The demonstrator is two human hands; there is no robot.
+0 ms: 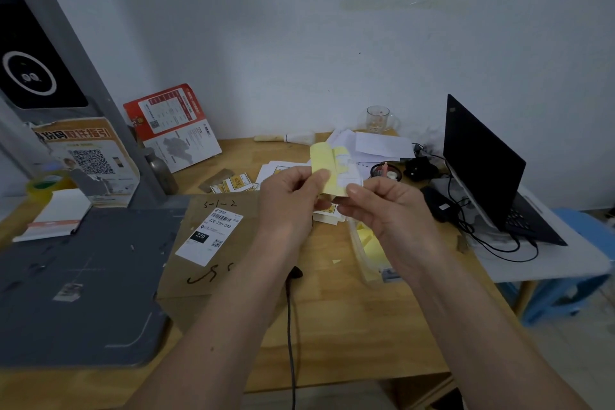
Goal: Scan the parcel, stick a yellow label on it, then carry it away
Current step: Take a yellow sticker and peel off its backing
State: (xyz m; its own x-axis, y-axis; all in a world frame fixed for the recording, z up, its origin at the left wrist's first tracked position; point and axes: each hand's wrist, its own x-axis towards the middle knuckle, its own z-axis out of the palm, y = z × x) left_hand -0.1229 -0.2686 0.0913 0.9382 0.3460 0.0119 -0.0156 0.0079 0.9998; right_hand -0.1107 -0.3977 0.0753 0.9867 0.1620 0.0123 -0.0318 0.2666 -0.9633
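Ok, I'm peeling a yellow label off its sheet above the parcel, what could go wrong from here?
The yellow label is curling between your left hand and right hand; it might fold and stick to itself. On the parcel, it could cover the white shipping label and its barcode. The black cable beneath your arms might snag.

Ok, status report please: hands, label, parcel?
Both hands pinching yellow label strip, peeling. Parcel flat on table, not labelled yet. Nothing blocking.

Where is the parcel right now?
The parcel lies flat on the wooden table, left of centre, between the grey mat and the left hand, white shipping label up.
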